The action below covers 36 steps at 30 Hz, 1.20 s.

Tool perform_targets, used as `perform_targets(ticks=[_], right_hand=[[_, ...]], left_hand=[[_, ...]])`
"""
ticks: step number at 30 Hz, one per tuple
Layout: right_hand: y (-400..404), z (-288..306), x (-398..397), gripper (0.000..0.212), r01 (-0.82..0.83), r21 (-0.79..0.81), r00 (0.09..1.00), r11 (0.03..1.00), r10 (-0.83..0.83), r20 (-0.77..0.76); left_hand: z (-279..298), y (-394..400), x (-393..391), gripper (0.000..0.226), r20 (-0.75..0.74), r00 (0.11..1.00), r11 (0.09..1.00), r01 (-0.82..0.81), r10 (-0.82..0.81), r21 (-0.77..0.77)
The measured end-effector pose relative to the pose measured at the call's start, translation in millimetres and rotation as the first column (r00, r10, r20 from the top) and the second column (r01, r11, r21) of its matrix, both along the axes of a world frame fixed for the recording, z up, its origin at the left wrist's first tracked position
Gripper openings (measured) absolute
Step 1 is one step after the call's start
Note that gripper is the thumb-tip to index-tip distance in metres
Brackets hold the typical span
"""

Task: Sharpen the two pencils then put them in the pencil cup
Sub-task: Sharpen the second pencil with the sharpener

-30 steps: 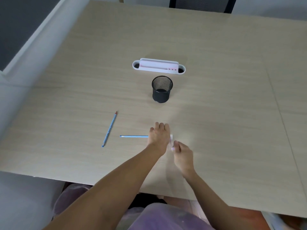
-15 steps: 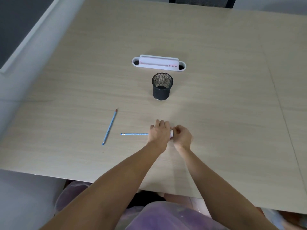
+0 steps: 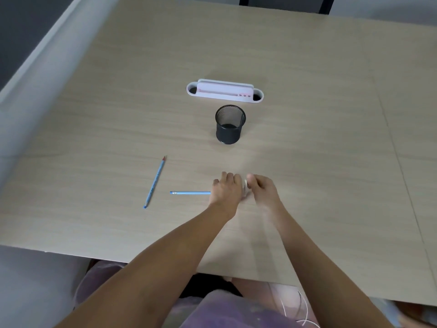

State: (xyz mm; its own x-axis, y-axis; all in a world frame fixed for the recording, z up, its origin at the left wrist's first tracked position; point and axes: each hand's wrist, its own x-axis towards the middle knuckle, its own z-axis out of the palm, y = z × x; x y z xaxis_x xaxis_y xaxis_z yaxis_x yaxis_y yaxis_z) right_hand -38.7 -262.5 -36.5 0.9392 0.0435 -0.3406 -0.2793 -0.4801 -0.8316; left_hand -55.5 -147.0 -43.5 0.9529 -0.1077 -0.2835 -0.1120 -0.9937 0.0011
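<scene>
The left hand [image 3: 225, 191] is closed around 1 blue pencil [image 3: 190, 192], which lies level and extends left from the fist, eraser end outward. The right hand [image 3: 263, 191] is closed on a small white sharpener [image 3: 246, 185], mostly hidden, held against the left hand. A 2nd blue pencil [image 3: 155, 182] lies diagonally on the table [image 3: 331, 162], left of both hands and apart from them. The black mesh pencil cup [image 3: 230, 125] stands upright beyond the hands. A white desk organizer [image 3: 224, 92] sits behind the cup. A grey wall ledge [image 3: 35, 67] borders the table's left side.
</scene>
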Motion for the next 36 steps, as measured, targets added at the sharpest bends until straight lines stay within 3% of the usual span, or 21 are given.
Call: perform_targets(ticks=[4,6,11,13,16,19,23,26,32,34,36], right_hand=[[9,-32,14,0.029,0.184,-0.086,0.979,0.979,-0.190,-0.073],[16,-43,4,0.030,0.216,-0.181,0.974,0.960,-0.225,-0.032],[13,-57,-44,0.029,0.084,-0.396,0.996,0.914,-0.070,0.048],[11,-52,-63,0.027,0.070,-0.340,0.997,0.938,-0.054,0.055],[6,-24,-72,0.042,0.081,-0.109,0.997,0.991,-0.080,0.015],[3,5,-56,0.041,0.065,0.054,0.998,0.996,-0.065,0.004],[10,-1,-8,0.041,0.155,0.001,0.988,0.988,-0.155,0.007],[15,-29,11,0.025,0.265,-0.124,0.962,0.956,-0.271,-0.039],[18,-54,-32,0.026,0.175,-0.456,0.984,0.873,-0.175,0.043],[16,-52,-55,0.032,0.128,-0.439,0.992,0.889,-0.123,0.040],[13,-36,-72,0.041,0.145,-0.270,0.989,0.952,-0.135,0.055]], left_hand=[[1,1,-2,0.055,-0.007,1.000,1.000,0.017,-0.017,0.010],[3,2,-1,0.055,-0.011,1.000,1.000,0.018,-0.018,0.018],[7,-1,-1,0.056,-0.019,0.999,0.996,0.045,-0.044,0.081],[5,-1,-1,0.054,-0.005,0.999,0.996,0.040,-0.040,0.083],[4,-1,-1,0.051,0.004,0.999,0.996,0.039,-0.040,0.075],[4,-1,0,0.053,-0.012,0.999,0.998,0.040,-0.040,0.045],[4,-1,2,0.052,-0.023,1.000,1.000,0.012,-0.012,0.004],[5,0,1,0.053,-0.013,1.000,1.000,0.026,-0.025,0.005],[5,-2,0,0.054,-0.015,1.000,0.998,0.026,-0.025,0.052],[5,-3,0,0.056,-0.020,1.000,0.997,0.022,-0.021,0.073],[3,-3,1,0.057,-0.016,0.999,0.997,0.029,-0.028,0.078]])
